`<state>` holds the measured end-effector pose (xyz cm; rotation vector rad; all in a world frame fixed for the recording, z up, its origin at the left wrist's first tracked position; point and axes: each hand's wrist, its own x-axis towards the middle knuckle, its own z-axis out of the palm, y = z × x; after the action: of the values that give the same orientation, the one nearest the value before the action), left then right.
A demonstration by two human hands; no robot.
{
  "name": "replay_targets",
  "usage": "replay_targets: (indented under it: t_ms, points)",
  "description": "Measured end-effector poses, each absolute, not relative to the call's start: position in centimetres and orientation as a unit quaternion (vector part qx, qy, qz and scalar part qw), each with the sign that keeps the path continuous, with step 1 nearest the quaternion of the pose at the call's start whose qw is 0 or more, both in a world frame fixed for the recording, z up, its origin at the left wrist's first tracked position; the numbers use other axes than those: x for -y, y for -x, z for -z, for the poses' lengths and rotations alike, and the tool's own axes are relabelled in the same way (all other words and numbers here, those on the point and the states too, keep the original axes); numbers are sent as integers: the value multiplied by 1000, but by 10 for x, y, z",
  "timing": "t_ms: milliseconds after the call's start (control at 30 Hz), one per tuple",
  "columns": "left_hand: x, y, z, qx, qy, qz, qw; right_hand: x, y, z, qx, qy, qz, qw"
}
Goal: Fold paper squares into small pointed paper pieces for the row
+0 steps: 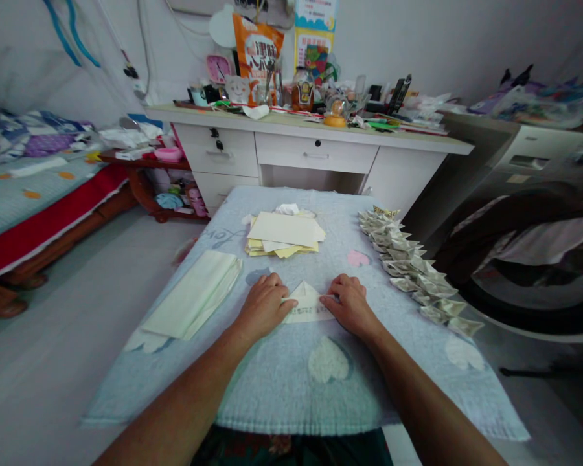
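Between my two hands lies a sheet of paper (305, 312) folded to a point at the top, with a flat strip bearing small print below. My left hand (266, 301) grips its left edge, the thumb on top and the fingers curled. At the opposite edge my right hand (350, 301) pinches the paper the same way. Beyond them sits a stack of cream and yellow paper sheets (286, 231). Rows of folded paper boats (415, 268) stand along the right side of the cloth. To the left rests a folded pale green paper bundle (197, 294).
A light blue cloth with heart patterns (328, 359) covers the table. Behind it stands a white desk (315, 154) crowded with jars and an orange snack bag (256, 55). A washing machine (529, 162) is on the right, a bed (43, 188) on the left.
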<state>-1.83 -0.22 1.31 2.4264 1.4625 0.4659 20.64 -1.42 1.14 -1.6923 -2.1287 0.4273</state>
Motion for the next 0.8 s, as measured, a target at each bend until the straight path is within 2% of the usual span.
replay_targets:
  t_ms: [433,633,800]
  points:
    - [2,23,-17,-533,-823,-137,141,14,-210,-14,738,633,-158,172]
    - [-2,28,-14,-538,-811,-173,154,17,-206,-14,738,643,-121,165]
    - [-4,31,-20,-459,-845,-178,207,20,-198,-17,779,595,-65,187]
